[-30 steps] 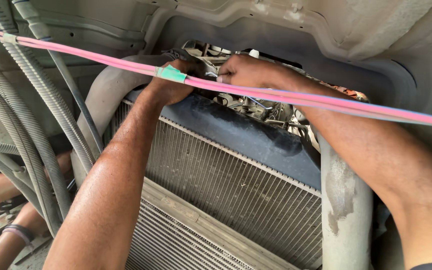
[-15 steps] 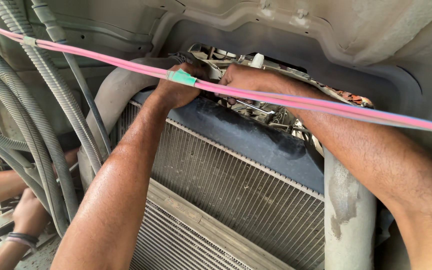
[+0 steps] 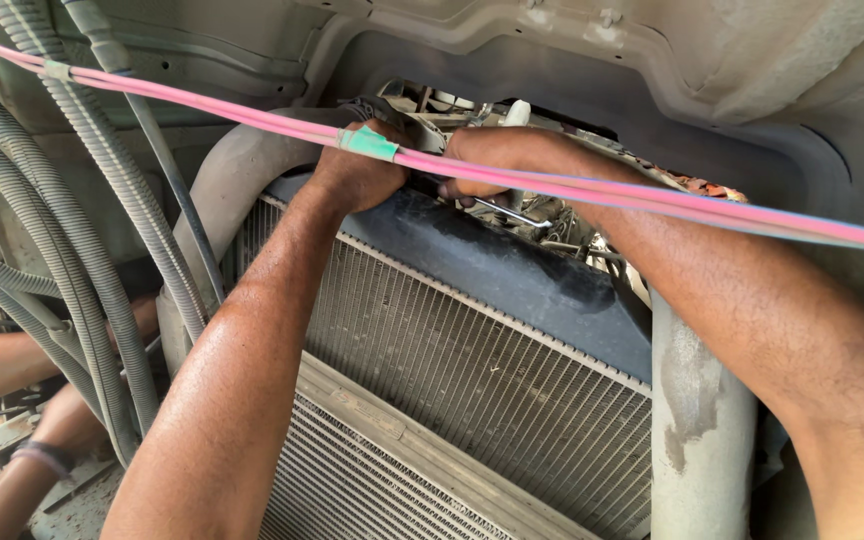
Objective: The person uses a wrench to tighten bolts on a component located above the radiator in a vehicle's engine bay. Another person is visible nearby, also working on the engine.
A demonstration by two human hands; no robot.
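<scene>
- Hands meet at the top edge of the radiator [image 3: 472, 370], reaching up into the gap under the grey body panel [image 3: 652, 60].
- The slim metal tool [image 3: 507, 212] lies just below the right hand [image 3: 497, 165], its long axis running down and to the right; the right hand is clearly nearer to it than the left.
- Right fingers are curled closed, apparently grasping the tool's upper end, though the grip itself is hidden.
- The left hand [image 3: 357, 178] is clenched on the radiator's dark top tank [image 3: 512, 275], fingers wrapped over its rim.
- A pink cable bundle [image 3: 652, 200] with a green tape band [image 3: 369, 144] crosses in front of both hands.
- Corrugated grey hoses [image 3: 72, 260] hang at left; another person's forearm [image 3: 2, 365] shows behind them.
</scene>
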